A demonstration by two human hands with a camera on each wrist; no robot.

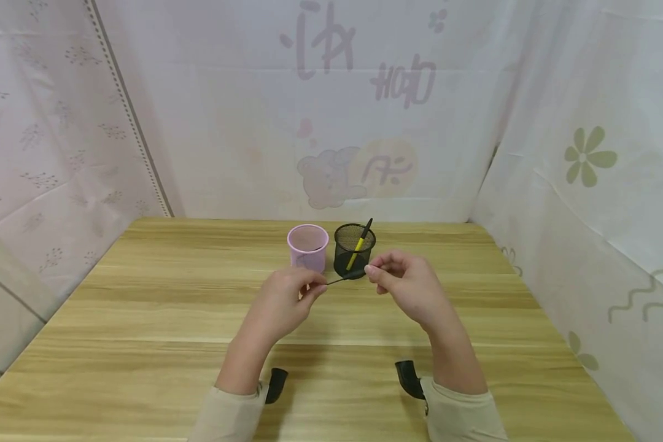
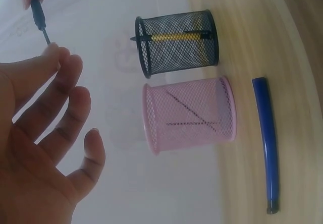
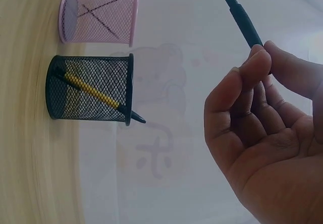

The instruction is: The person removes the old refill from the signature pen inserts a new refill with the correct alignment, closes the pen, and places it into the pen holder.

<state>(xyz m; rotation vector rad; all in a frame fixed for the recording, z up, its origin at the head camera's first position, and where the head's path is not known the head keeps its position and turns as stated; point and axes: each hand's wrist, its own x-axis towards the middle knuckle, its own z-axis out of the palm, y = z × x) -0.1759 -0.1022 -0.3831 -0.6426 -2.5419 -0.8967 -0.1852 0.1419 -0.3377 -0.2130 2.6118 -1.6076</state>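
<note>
Between my two hands is a small screwdriver with a black handle and a thin metal shaft. The handle is pinched between thumb and forefinger of my right hand. My left hand pinches the far end of the shaft, its other fingers spread loosely in the left wrist view. Just beyond the hands stand a pink mesh pen cup and, to its right, a black mesh pen cup. A yellow and black pen leans inside the black cup. Two thin dark sticks cross inside the pink one.
A blue tube-like pen lies on the wooden table near the pink cup; the head view does not show it. Patterned white curtains enclose the table's back and sides. Black curved pieces stick out at both sleeves.
</note>
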